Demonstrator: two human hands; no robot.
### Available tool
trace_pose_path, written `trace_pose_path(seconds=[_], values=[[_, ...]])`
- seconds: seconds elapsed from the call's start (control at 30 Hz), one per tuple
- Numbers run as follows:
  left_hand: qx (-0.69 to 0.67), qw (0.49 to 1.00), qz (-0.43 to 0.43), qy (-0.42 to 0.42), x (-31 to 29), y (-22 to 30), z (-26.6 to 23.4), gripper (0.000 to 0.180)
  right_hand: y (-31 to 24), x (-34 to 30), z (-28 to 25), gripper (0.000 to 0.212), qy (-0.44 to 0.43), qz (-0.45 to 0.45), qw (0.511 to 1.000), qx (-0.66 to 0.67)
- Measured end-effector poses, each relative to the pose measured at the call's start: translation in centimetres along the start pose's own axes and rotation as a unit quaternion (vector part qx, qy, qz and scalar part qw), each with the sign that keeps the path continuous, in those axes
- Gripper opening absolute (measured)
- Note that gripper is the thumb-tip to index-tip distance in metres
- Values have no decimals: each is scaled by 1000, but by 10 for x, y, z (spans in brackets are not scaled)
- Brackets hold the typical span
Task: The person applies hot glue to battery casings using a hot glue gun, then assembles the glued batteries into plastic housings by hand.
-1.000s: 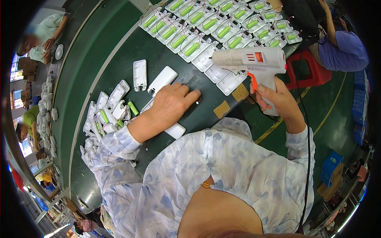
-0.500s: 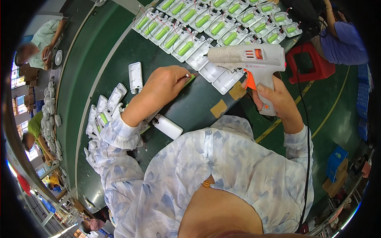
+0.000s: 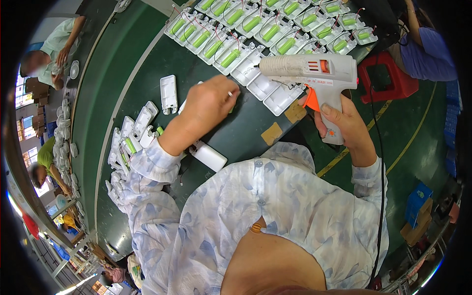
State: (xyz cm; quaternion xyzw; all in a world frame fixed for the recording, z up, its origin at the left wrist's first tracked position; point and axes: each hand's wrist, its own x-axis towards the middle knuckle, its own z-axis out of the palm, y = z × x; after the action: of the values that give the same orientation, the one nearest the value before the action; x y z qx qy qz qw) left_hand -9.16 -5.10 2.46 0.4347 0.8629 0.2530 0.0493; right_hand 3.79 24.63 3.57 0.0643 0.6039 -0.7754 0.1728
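Right hand (image 3: 344,123) gripping white glue gun (image 3: 314,71), left hand (image 3: 209,103) closed on green-cell white casing (image 3: 234,101), green table (image 3: 147,64).

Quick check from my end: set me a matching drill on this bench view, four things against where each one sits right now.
Things:
1. glue gun
2. red stool
3. brown pad
4. white capsule-shaped case

Places:
A. on the floor beyond the bench's right edge
B. flat on the green bench, in front of the person's chest
C. gripped in the right hand, above the bench's right edge
D. on the bench beside the left forearm

Pairs: 1-C, 2-A, 3-B, 4-D
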Motion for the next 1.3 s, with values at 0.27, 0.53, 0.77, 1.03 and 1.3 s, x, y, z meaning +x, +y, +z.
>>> trace_pose_path(seconds=[0.27, 0.53, 0.77, 1.03, 1.3], values=[[-7, 992, 68, 102, 63, -12, -8, 9, 7, -3, -2, 45, 13, 5, 1000, 11], [110, 981, 138, 84, 82, -18, 15, 19, 4, -8, 1, 50, 19, -5, 1000, 6], [135, 973, 108, 156, 71, -12, -2, 27, 5, -5, 4, 40, 32, -22, 999, 37], [138, 986, -26, 94, -11, 4, -73, 19, 10, 9, 5, 36, 22, -1, 999, 26], [58, 965, -206, 152, -101, 8, -83, 12, 13, 0, 9, 36, 28, -24, 999, 13]])
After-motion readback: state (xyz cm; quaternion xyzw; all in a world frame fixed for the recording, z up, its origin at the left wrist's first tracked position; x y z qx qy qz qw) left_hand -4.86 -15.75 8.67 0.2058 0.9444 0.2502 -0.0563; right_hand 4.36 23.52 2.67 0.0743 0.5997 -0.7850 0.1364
